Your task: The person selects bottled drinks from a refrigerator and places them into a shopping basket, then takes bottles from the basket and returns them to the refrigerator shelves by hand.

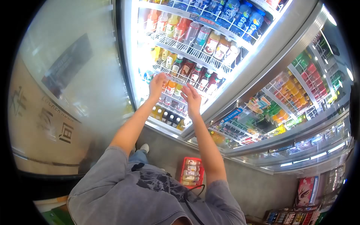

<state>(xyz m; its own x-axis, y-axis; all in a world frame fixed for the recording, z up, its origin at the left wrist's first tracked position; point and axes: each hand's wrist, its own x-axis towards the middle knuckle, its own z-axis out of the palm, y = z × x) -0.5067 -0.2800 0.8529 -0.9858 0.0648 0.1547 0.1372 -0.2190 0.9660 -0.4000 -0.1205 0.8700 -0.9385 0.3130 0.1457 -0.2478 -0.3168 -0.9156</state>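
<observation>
Both arms reach forward into an open drinks fridge (129, 48) with wire shelves of bottles. My left hand (157, 85) is raised before a middle shelf, near orange bottles (171, 87); its fingers are curled upward, and whether they hold anything is hidden. To its right, my right hand (191, 96) has its fingers spread and holds nothing. The two hands are apart, with the orange and yellow bottles between them. Dark red bottles with green caps (195, 74) stand just above my right hand.
The fridge's open glass door (86, 75) stands at the left. A red basket (203, 174) holding several bottles is on the floor beside my feet. Another glass-fronted fridge (240, 105) stands at the right. Store shelves (292, 217) are at the lower right.
</observation>
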